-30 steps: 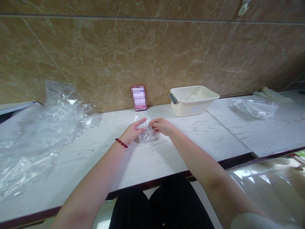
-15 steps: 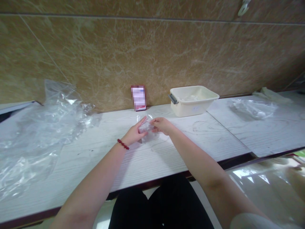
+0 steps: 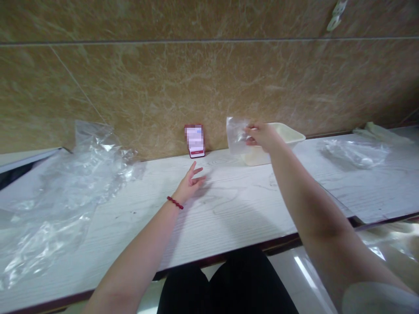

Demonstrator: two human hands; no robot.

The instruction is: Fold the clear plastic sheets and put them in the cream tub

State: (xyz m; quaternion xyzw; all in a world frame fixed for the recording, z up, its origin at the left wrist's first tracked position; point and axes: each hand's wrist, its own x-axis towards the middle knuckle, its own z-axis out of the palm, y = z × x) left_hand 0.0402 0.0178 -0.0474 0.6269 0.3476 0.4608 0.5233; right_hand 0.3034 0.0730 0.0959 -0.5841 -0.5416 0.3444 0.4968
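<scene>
Pinched in my right hand (image 3: 261,136) is a small clear plastic bag (image 3: 236,135), lifted up at the left end of a cream plastic tub (image 3: 288,131). The bag and hand cover much of the tub, so its inside barely shows. My left hand (image 3: 190,182), with a dark red bead bracelet (image 3: 175,203) at the wrist, is just above the white table (image 3: 225,209). Its fingers are spread and hold nothing. Beyond it, a phone (image 3: 196,141) leans upright against the wall, its screen blurred out.
Crumpled clear plastic bags (image 3: 75,187) spread over the left side of the table. More clear plastic (image 3: 355,152) lies on the right, beside a pale cloth-like item (image 3: 382,133). A brown marble-patterned wall (image 3: 157,87) closes off the back.
My right hand has carried the plastic bag up and rightward from the table to the tub. My left hand has let go of it and its fingers have opened.
</scene>
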